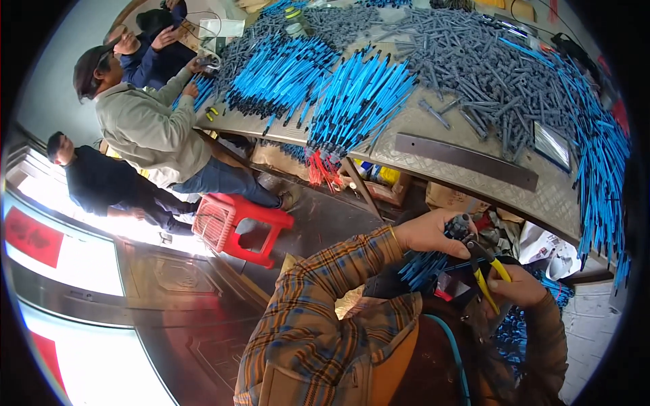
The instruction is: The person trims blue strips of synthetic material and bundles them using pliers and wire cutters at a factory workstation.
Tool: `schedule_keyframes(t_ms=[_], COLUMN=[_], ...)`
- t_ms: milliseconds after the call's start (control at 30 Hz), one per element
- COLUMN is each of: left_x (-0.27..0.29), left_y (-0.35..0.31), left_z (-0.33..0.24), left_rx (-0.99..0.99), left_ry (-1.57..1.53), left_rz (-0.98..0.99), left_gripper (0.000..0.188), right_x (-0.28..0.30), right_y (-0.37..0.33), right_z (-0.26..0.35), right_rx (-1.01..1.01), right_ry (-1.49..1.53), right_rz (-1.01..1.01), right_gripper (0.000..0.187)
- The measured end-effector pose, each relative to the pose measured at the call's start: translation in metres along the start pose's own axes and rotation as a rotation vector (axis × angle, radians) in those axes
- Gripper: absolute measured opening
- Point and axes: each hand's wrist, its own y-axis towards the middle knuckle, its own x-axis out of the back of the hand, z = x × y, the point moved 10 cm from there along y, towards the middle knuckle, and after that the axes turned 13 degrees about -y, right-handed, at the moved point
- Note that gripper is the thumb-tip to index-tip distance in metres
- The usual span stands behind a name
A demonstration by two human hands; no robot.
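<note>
My left hand [433, 233] is closed around a small bunch of dark grey cylindrical pieces [460, 226], their ends pointing up. Thin blue tubes [421, 272] show just beneath that hand; whether they join the pieces I cannot tell. My right hand [520, 289] grips a pair of pliers [487, 287] by its yellow handles. The dark jaws of the pliers reach up close beside the grey pieces. Both hands are in front of me, below the near edge of the table.
On the table [467, 193] lie heaps of blue tubes [365, 95] and grey cylinders [501, 74], plus a brown metal bar [467, 161]. A red plastic stool [254, 223] stands left. Two people work at the table's far left; another person [101, 176] is behind them.
</note>
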Motion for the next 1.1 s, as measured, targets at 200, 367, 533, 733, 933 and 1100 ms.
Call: schedule_keyframes(t_ms=[200, 367, 533, 733, 933, 1100], left_x=[0.005, -0.004, -0.007, -0.005, 0.001, -0.003], left_y=[-0.004, -0.004, 0.000, 0.003, -0.002, -0.004], left_z=[-0.008, -0.009, -0.004, -0.007, -0.009, -0.007], left_rx=[-0.017, 0.022, 0.039, 0.032, -0.045, -0.057], left_ry=[0.048, -0.017, -0.050, -0.005, 0.083, 0.063], left_rz=[-0.045, -0.064, -0.028, 0.032, -0.042, -0.031], left_gripper=[0.042, 0.047, 0.045, 0.043, 0.042, 0.034], right_x=[0.008, 0.000, 0.006, 0.010, 0.007, -0.001], right_y=[0.005, 0.001, -0.005, -0.003, 0.003, -0.004], right_z=[0.012, 0.014, 0.012, 0.021, 0.028, 0.018], right_rx=[0.048, 0.005, 0.040, 0.038, 0.120, 0.030], right_ry=[-0.158, 0.091, -0.022, -0.106, -0.290, -0.094], right_rz=[0.031, 0.118, 0.110, 0.115, 0.093, 0.083], right_gripper=[0.023, 0.021, 0.021, 0.021, 0.023, 0.018])
